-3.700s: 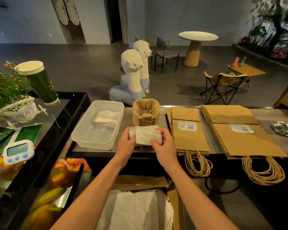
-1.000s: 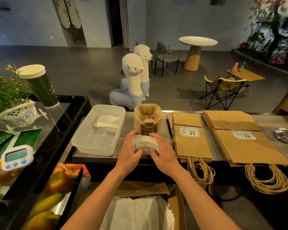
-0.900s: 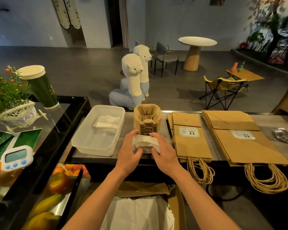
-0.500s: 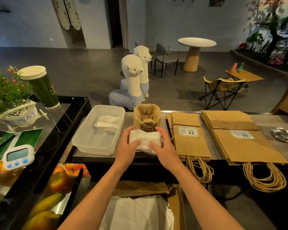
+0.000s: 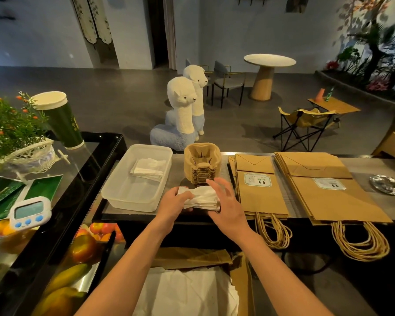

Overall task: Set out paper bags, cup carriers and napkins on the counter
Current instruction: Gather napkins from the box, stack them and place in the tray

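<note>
A small stack of white napkins [image 5: 203, 198] lies near the counter's front edge. My left hand [image 5: 175, 205] grips its left end, fingers curled over it. My right hand [image 5: 226, 206] rests on its right end with the fingers spread fairly straight. Just behind stands a stack of brown pulp cup carriers [image 5: 202, 164]. To the left, a clear plastic tub [image 5: 128, 192] holds more folded napkins [image 5: 149, 168]. Right of the carriers lie two flat piles of brown paper bags, a smaller pile [image 5: 258, 190] and a larger pile [image 5: 328, 185], their twine handles hanging over the edge.
A glass display case [image 5: 87, 169] at left carries a green paper cup [image 5: 59, 119], a plant basket [image 5: 30, 156] and a white timer [image 5: 29, 212], with fruit inside. A metal dish [image 5: 388, 183] sits far right. Below the counter lies white paper [image 5: 185, 293] in an open box.
The napkin stack, held upright and squared between both hands a second ago, has been turned flat and now lies lower on the counter. My right fingers have spread out over it.
</note>
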